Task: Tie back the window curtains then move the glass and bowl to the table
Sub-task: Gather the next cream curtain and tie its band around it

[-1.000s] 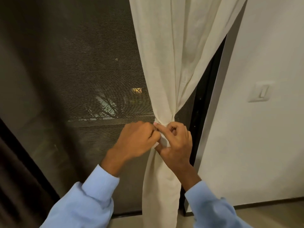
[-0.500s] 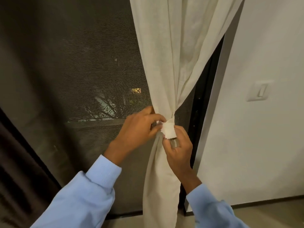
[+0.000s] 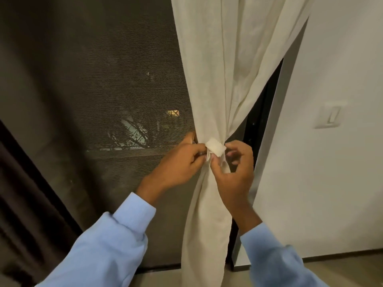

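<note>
A cream curtain (image 3: pixel 228 59) hangs in front of me, gathered at waist height into a narrow bunch. A cream tie-back band (image 3: pixel 215 149) wraps that bunch, its square end facing me. My left hand (image 3: pixel 178 164) pinches the band at its left side with curled fingers. My right hand (image 3: pixel 234 168) is at the band's right side, thumb and curled fingers pinching the band and cloth just below it. No glass, bowl or table is in view.
A dark mesh window screen (image 3: pixel 103 100) fills the left. A dark brown curtain (image 3: pixel 24 204) hangs at the far left edge. The white wall (image 3: pixel 331 183) on the right carries a light switch (image 3: pixel 329 117). Floor shows along the bottom.
The band's square end has come out to the front of the bunch. My right hand moved from under the band to its right side; my left hand shifted slightly left.
</note>
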Available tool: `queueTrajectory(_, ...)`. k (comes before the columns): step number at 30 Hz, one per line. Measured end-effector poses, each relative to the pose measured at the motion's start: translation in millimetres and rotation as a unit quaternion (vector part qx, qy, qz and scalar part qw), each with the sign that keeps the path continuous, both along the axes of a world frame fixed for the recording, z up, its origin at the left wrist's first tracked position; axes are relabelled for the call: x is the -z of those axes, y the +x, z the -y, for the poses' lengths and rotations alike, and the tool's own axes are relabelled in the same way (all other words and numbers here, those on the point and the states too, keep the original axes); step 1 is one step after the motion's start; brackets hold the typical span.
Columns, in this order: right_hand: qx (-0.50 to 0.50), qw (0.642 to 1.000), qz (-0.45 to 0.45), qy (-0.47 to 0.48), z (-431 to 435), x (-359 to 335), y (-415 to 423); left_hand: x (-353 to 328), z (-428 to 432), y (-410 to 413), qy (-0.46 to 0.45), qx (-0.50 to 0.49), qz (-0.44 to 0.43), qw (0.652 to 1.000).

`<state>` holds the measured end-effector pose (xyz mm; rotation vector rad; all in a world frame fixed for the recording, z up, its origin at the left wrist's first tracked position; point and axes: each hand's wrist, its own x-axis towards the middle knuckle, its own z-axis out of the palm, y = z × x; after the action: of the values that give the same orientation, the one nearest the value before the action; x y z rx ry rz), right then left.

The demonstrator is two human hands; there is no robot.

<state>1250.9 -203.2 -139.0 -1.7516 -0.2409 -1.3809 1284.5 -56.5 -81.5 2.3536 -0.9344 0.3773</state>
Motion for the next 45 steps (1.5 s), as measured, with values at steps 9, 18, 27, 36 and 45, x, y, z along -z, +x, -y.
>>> queueTrajectory(9, 0.078, 0.901, -0.038, -0.425, 42, -36, 15, 6, -14, 8, -0.079, 0.028, 0.043, 0.996)
queueTrajectory(18, 0.093, 0.794, -0.151, -0.581, 36, -77, 16, 3, -25, 18, -0.086, 0.027, 0.057, 0.994)
queueTrajectory(27, 0.156, 0.833, -0.128, -0.515, 26, -80, 6, -3, -17, 21, -0.034, -0.006, 0.077, 0.996)
queueTrajectory(36, 0.147, 0.807, -0.119, -0.559, 22, -58, 9, -21, -24, 31, 0.067, 0.018, -0.001, 0.998)
queueTrajectory(45, 0.093, 0.824, -0.167, -0.533, 20, -64, 19, -32, -17, 33, 0.145, -0.021, 0.014, 0.989)
